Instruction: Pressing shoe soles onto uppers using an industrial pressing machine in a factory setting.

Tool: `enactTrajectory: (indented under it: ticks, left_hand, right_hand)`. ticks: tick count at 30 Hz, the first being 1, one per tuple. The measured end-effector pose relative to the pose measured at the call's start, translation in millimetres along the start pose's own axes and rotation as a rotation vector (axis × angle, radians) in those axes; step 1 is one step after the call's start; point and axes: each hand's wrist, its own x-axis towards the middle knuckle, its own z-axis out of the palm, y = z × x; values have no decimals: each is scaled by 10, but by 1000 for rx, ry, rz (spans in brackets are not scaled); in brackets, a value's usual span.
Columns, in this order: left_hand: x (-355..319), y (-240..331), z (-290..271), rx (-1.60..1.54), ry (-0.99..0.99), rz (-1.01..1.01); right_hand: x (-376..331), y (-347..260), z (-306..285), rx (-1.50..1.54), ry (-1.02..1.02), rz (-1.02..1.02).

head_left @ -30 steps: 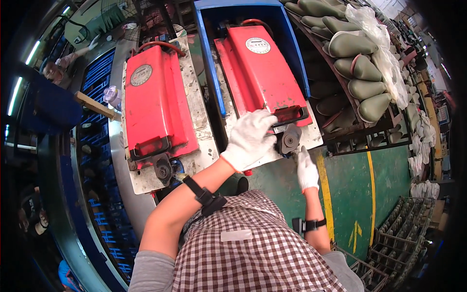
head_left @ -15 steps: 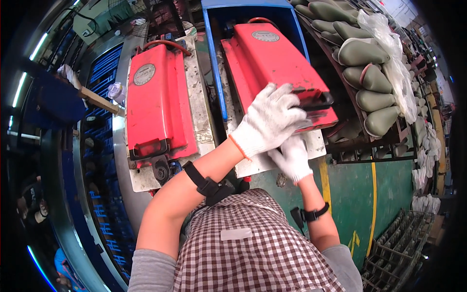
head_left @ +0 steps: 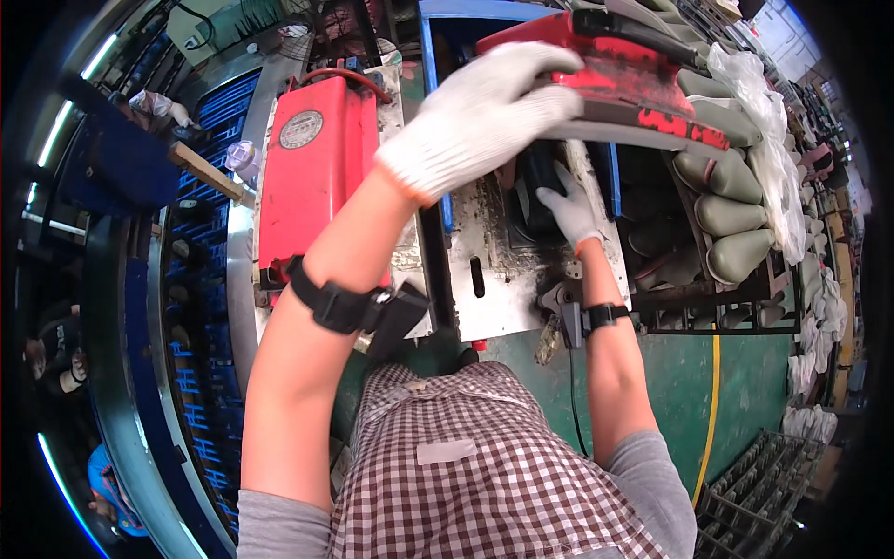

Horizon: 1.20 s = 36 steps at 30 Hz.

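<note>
The hinged red cover (head_left: 633, 79) of the right-hand machine is raised and tilted back, its dark, worn underside edge facing me. My left hand (head_left: 489, 116), in a white knitted glove, grips the cover's near left edge, fingers curled against it. Under the cover, my gloved right hand (head_left: 575, 212) reaches in from the right and closes on the side of a long black object (head_left: 535, 186), whose kind I cannot make out. That object rests over a dark recess in the scuffed white base plate (head_left: 498, 317). The left hand hides part of the cover.
A second machine with a lowered red cover (head_left: 303, 186) stands at left. Blue side panels (head_left: 616, 182) flank the right machine. At right, a rack carries several grey-green shoe lasts (head_left: 731, 210) with clear plastic (head_left: 754, 121) over them. A metal rack (head_left: 768, 494) stands lower right.
The right machine's red cover has swung up from its lowered position, with my left hand on it. My right hand has moved forward from the cover's front, under it, onto the black object.
</note>
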Motion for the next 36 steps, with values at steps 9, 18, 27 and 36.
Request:
enactTrajectory:
  ticks: [9, 18, 27, 36]
  left_hand:
    - [-2009, -977, -167, -495, 345, -680]
    - [-3545, -371, 54, -879, 714, -608]
    - [-5439, -279, -583, -877, 1611, -941]
    - [-7567, -1491, -1664, -653, 1802, -1139]
  right_hand:
    - [-1346, -806, 397, 1277, -321, 433]
    - [-2046, -1761, 1691, 951, -941, 250]
    - [-2235, -2131, 2672, 515, -1452, 47]
    - [-2605, -1888, 2690, 397, -1463, 416]
